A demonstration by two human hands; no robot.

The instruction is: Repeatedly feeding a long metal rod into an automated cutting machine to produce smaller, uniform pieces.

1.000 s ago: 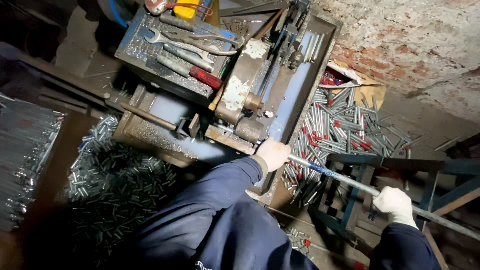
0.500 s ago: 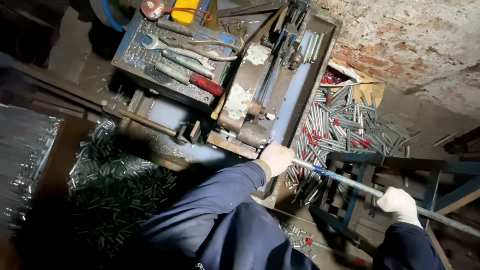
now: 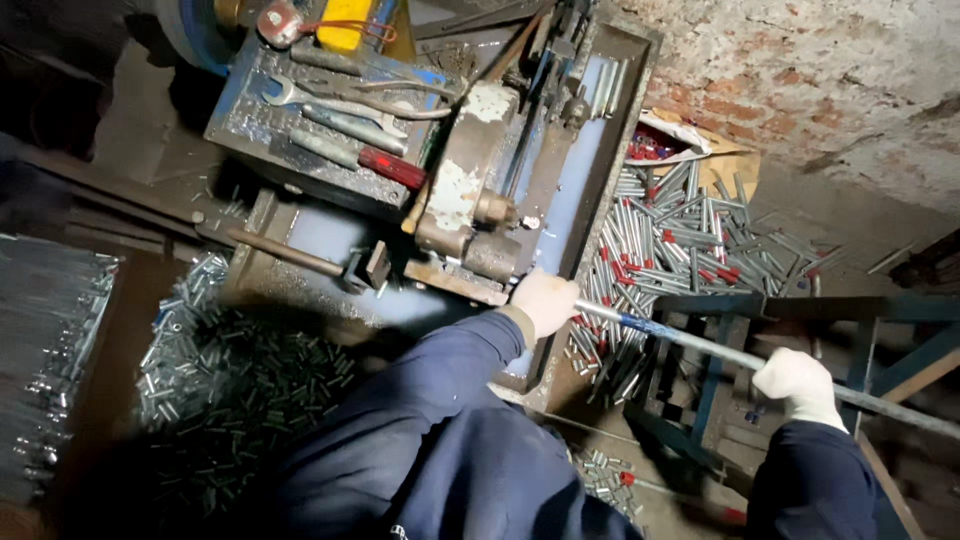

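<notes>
A long thin metal tube (image 3: 690,345) runs from the grimy machine (image 3: 470,225) at centre out to the lower right. My left hand (image 3: 545,300), in a white glove, grips the tube right where it enters the machine's side. My right hand (image 3: 800,385), also gloved, is closed on the same tube farther back, above a blue metal frame (image 3: 800,308). My dark blue sleeves fill the bottom of the view.
A tool tray (image 3: 240,125) on the machine holds wrenches and a red-handled screwdriver (image 3: 395,168). Short cut metal pieces (image 3: 240,380) are heaped at the left, and longer tubes with red caps (image 3: 690,240) lie at the right under a brick wall (image 3: 800,80). Bundled rods (image 3: 40,340) lie far left.
Only the view has shifted a little. Both hands keep their hold on the tube at about the same places.
</notes>
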